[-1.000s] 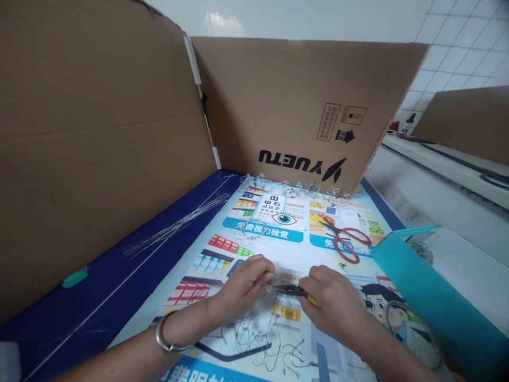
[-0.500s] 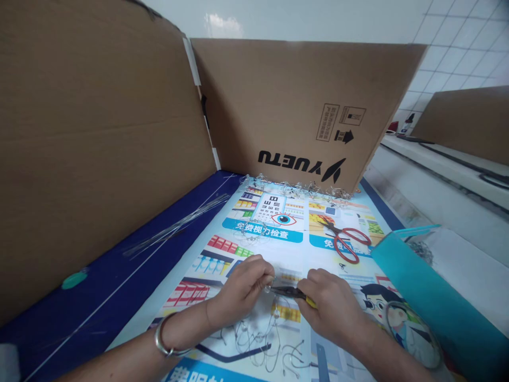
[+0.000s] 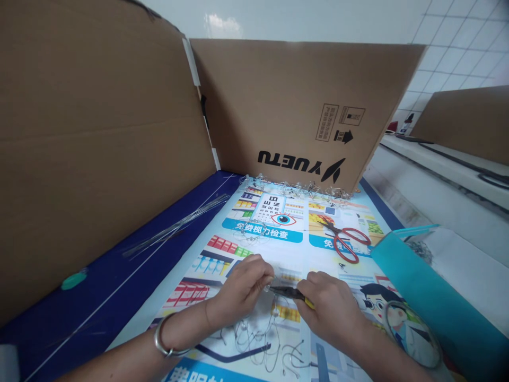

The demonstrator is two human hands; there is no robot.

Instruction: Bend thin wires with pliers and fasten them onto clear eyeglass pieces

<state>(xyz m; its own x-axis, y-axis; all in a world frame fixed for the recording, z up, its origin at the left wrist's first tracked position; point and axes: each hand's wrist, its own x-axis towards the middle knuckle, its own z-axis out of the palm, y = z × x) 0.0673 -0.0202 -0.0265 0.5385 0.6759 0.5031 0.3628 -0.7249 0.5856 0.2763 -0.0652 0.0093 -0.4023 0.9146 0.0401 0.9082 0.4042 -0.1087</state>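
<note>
My right hand [image 3: 332, 302] is closed around needle-nose pliers [image 3: 288, 292] with dark jaws and yellow-black handles. Their tip points left and meets a small wire piece [image 3: 268, 287], which looks like a thin loop or clear bead. Thumb and fingers of my left hand [image 3: 248, 284] pinch that piece; its exact shape is too small to tell. Below the hands, a loose tangle of thin wire [image 3: 254, 337] lies on the printed sheet [image 3: 318, 265]. Several short bent wires [image 3: 293, 358] rest beside it.
Red-handled scissors [image 3: 345, 241] lie beyond my right hand. At the right stands a teal box [image 3: 429, 297] holding wire, with a round clear dish [image 3: 413, 334] before it. Straight wires [image 3: 178, 225] lie left. Cardboard panels [image 3: 302, 95] rise behind and left, with more wire pieces [image 3: 302, 190] along the back.
My right hand and the pliers have shifted very slightly left and tilted a little. My left hand stays nearly in place, pinching the wire piece.
</note>
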